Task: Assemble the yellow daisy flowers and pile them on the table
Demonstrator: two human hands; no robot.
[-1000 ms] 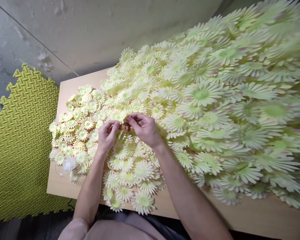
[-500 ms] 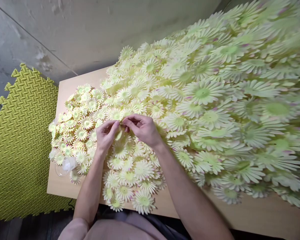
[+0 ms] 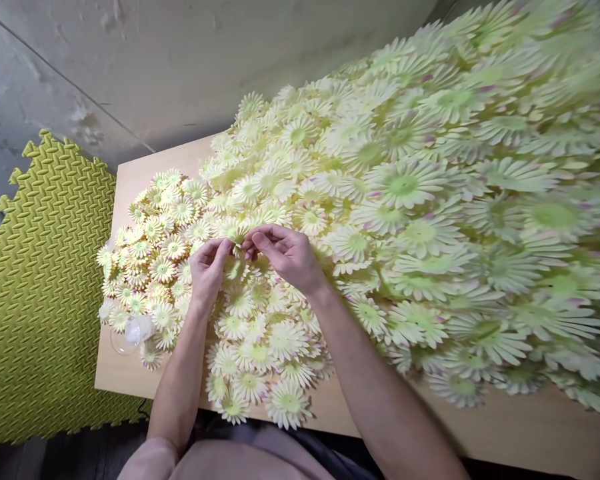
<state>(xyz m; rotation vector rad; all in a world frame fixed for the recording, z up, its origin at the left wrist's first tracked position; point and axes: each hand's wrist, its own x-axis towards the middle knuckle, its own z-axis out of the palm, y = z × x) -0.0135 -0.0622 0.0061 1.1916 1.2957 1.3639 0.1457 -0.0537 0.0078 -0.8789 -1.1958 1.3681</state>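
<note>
Both hands meet over the flowers near the middle of the view. My left hand pinches a pale artificial daisy head at its left side, thumb against the fingers. My right hand is closed at the flower's right side, its thumb and fingertips pressed together at the underside. Whether a small part sits between the right fingertips is too fine to make out. Beneath the hands lies a pile of loose daisy heads, cream-white with light green centres. A denser cluster of smaller-looking daisy heads lies left of my left hand.
A large heap of daisy heads covers the table's right side and back. A clear round container stands at the left front of the wooden table. Yellow-green foam mats stand at the left; a grey wall is behind.
My left hand has shifted slightly left, and the fingertips of the two hands have come a little apart. The flower between them now shows its petals more.
</note>
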